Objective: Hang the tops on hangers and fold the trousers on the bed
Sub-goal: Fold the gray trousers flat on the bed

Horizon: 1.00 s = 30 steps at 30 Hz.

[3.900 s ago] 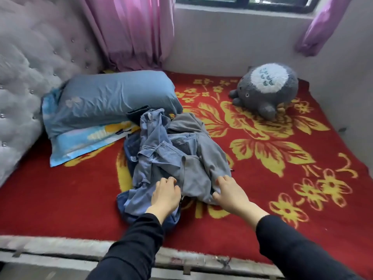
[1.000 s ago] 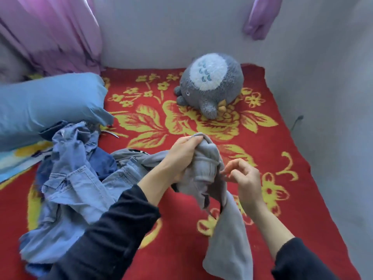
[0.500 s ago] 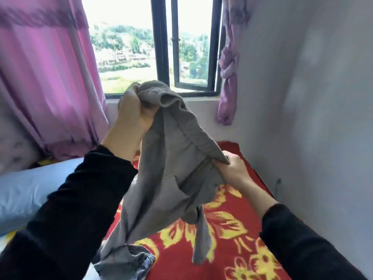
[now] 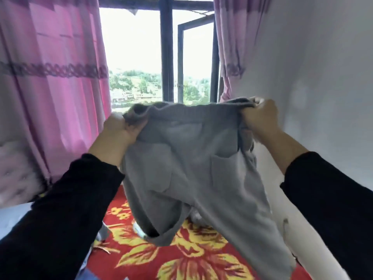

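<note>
I hold a pair of grey trousers (image 4: 193,168) up in the air in front of the window, spread by the waistband. My left hand (image 4: 119,130) grips the left end of the waistband and my right hand (image 4: 260,120) grips the right end. A patch pocket shows on the right side, and the legs hang down towards the bed (image 4: 181,257), which is covered by a red blanket with yellow flowers. The other clothes and any hangers are out of view.
Pink curtains (image 4: 50,87) hang on the left and a tied one (image 4: 232,47) on the right of the part-open window (image 4: 167,57). A white wall (image 4: 312,77) runs close along the right. A pale blue pillow edge (image 4: 12,217) shows at lower left.
Both hands pulled the grey trousers from the pile, lifted them, and have now stretched the waistband flat between them. The view has tilted up from the bed to the window.
</note>
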### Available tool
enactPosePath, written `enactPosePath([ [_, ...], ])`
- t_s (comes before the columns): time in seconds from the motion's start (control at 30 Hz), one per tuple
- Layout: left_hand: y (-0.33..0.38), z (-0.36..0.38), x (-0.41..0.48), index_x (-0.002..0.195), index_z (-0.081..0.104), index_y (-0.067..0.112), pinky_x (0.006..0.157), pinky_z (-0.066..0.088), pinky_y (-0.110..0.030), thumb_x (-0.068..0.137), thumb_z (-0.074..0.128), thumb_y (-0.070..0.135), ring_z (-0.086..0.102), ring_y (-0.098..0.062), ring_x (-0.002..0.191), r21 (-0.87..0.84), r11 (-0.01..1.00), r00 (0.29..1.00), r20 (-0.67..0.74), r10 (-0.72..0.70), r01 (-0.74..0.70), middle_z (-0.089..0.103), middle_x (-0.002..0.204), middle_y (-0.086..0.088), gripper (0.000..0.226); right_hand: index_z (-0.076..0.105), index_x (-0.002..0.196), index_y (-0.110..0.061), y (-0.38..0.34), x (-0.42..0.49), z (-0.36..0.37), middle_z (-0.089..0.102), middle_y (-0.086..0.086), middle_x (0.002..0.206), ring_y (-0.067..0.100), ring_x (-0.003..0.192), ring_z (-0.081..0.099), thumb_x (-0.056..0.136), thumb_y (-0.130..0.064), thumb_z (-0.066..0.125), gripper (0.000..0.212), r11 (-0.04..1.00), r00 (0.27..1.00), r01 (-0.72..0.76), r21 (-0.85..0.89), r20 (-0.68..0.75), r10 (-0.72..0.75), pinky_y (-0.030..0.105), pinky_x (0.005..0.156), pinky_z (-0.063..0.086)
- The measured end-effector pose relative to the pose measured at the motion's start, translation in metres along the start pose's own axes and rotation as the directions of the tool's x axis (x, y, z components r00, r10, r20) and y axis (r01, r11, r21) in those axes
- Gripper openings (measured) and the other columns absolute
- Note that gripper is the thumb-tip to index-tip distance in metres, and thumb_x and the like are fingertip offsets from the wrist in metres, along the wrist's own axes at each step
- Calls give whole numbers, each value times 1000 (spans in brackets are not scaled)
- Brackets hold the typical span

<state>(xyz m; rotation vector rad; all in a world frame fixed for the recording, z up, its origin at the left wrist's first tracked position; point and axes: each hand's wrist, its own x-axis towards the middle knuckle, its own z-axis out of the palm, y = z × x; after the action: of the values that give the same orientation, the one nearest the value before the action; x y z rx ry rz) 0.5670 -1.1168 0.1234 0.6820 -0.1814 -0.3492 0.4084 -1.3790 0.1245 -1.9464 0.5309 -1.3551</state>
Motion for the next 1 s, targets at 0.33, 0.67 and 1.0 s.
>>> enactPosePath([
  [0.33,1,13,5,94,61,0,76,60,-35,89,58,2,68,-27,100,27,998,989,141,46,-51,65,106,-17,6,63,96,-16,-11,-5,-12,65,-5,90,11,82,60,76,-11,61,21,983,920,98,156,-391,-29,17,74,50],
  [0.67,-64,-32,84,123,47,7,104,32,-65,89,63,13,42,-40,129,603,711,928,-163,-334,361,45,138,-15,38,68,110,-9,97,27,56,66,12,100,20,88,53,93,-7,46,28,943,954,-290,-165,26,298,24,71,42],
  [1.0,-67,-2,136,129,45,-5,83,54,-41,102,37,27,65,-27,97,240,971,963,262,-65,0,60,117,-19,42,62,103,-19,85,82,83,64,6,105,19,95,57,85,1,37,37,995,997,-39,93,-70,45,10,77,43],
])
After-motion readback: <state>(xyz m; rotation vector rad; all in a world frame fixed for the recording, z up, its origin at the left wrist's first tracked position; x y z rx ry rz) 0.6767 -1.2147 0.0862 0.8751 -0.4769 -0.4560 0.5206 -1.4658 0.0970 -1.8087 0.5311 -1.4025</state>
